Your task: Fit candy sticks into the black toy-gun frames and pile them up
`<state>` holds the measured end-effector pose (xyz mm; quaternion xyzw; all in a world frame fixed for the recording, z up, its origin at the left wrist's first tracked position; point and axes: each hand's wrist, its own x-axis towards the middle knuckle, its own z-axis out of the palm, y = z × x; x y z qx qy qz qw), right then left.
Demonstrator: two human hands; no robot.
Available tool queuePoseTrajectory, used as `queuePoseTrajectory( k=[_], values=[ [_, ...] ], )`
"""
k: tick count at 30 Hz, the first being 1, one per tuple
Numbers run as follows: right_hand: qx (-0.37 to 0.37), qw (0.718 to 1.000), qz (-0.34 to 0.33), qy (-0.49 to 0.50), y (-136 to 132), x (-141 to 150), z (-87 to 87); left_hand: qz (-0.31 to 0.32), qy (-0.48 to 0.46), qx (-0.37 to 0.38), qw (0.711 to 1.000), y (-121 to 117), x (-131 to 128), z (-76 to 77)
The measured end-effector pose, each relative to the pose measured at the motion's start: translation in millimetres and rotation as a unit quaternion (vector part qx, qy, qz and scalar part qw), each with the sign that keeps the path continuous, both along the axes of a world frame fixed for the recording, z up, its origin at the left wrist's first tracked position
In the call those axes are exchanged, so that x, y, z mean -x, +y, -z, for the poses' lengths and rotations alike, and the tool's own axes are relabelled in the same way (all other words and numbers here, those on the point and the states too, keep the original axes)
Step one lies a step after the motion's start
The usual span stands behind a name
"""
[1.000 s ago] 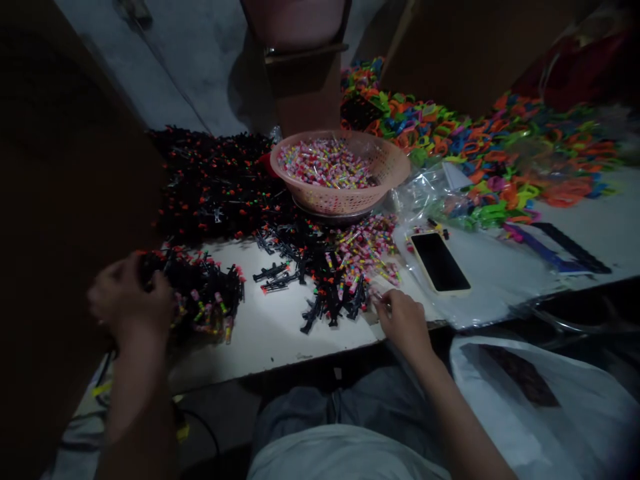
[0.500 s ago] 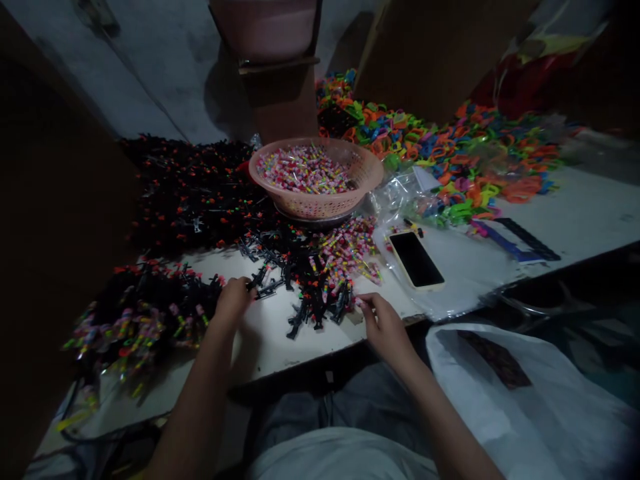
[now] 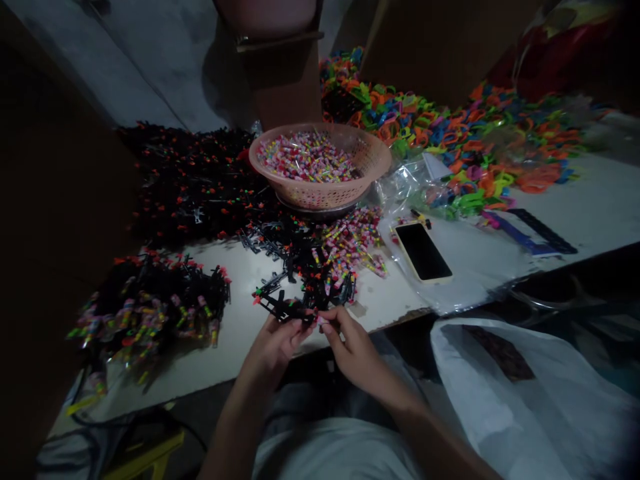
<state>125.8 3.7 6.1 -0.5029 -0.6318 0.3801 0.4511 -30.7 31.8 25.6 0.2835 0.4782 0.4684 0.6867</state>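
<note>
Both hands [image 3: 320,337] (fingers pinched) hold black toy [image 3: 283,308].

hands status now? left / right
Left hand: closed on a black toy gun.
Right hand: fingertips pinched at the gun's end, on something too small to tell.

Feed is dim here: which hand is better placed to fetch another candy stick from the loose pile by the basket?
Probably the right hand: the loose candy pile lies just beyond it, while the left hand grips the black toy gun.
</note>
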Motion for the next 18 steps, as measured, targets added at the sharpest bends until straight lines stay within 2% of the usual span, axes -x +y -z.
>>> queuePoseTrajectory(
  k=[5,9,14,18],
  values=[
    [-0.026,0.999,0.033,0.023,-4.1,0.9,1.1,-0.058,-0.010,-0.015,0.998,-11.7,-16.0,-5.4],
    [-0.030,0.998,0.046,0.038,-6.7,-0.5,-2.0,-0.060,0.013,-0.034,0.998,-11.9,-15.2,-1.2],
    [0.008,0.998,-0.016,0.061,-6.6,-5.0,-6.7,-0.029,0.046,-0.066,0.996,-14.4,-12.4,2.4],
    [0.041,0.992,-0.058,0.109,-4.9,-6.7,-5.0,-0.030,-0.003,-0.037,0.999,-13.8,-13.0,0.3]
  ],
)
